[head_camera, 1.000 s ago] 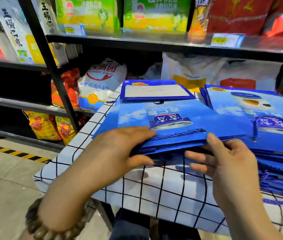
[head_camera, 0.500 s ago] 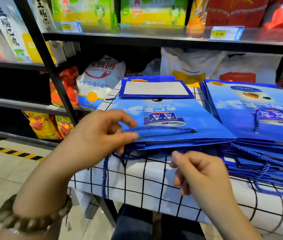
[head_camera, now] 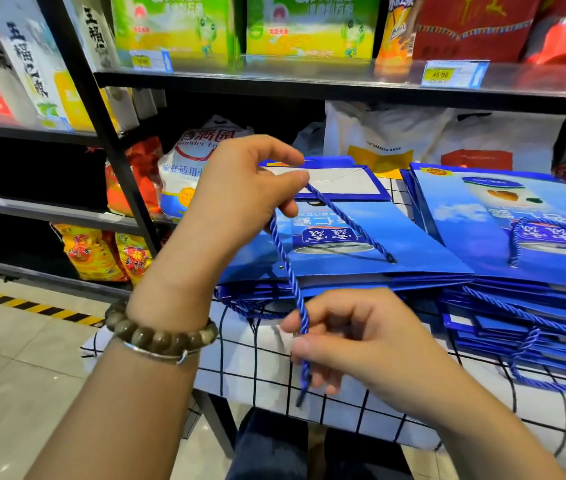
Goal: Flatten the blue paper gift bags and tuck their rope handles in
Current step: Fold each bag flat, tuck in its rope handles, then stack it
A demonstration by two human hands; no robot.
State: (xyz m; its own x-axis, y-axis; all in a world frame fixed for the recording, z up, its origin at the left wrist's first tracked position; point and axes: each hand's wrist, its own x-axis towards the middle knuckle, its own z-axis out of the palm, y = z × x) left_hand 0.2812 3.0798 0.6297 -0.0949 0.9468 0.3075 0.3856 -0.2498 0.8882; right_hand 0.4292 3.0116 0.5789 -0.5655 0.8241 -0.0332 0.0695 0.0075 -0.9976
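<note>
With the left hand and right hand both pinching the rope handle taut, a hard tug could tear the top bag at its eyelet.

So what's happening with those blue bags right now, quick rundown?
Left hand pinches rope handle up high. Right hand pinches the same rope low. Top gift bag lies flat on its stack. Nothing in the way.

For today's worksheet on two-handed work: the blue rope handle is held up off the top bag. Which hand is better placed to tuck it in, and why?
Left. The left hand pinches the rope handle directly above the top bag; the right hand holds its loose end below the table's edge.
</note>
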